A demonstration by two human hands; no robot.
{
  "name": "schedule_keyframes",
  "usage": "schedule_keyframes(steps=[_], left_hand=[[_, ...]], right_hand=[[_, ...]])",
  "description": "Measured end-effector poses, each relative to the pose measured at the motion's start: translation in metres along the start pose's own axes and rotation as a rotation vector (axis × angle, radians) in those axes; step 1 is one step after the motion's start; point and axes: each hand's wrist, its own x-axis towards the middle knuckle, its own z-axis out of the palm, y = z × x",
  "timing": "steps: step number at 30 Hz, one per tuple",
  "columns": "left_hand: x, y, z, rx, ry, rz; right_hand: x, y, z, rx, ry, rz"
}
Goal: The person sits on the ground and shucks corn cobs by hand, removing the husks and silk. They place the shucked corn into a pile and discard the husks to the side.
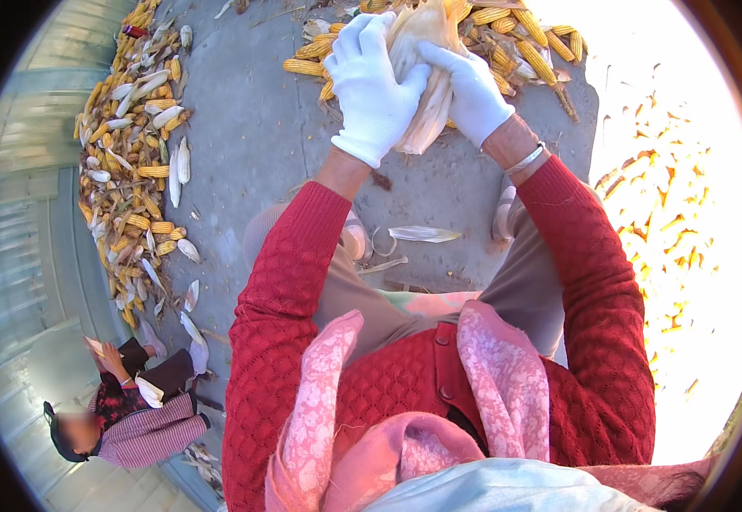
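A pale, dry corn husk, its layers loosely spread, is held between my two white-gloved hands at the top of the view. My left hand lies along its left side, thumb towards the husk and fingertips at its edge. From the right, my right hand grips it, the thumb lying across the front. Whether an ear of corn is inside is hidden by the husk. Just beyond my hands lies a heap of bare yellow corn cobs mixed with husk scraps.
A long pile of corn, partly husked, runs along the metal wall at left. A co-worker sits lower left, holding a pale piece. Husk strips lie on the concrete floor between my feet. Bright sunlit corn spreads at right.
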Motion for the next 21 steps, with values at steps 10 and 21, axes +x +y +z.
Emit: schedule_keyframes(steps=[10,21], left_hand=[[0.010,-0.047,-0.039,-1.342,-0.471,-0.670],[-0.010,-0.009,-0.018,-1.050,-0.368,-0.597]], right_hand=[[0.001,-0.041,0.001,-0.042,-0.249,-0.015],[0.007,-0.022,-0.010,-0.161,-0.025,-0.063]])
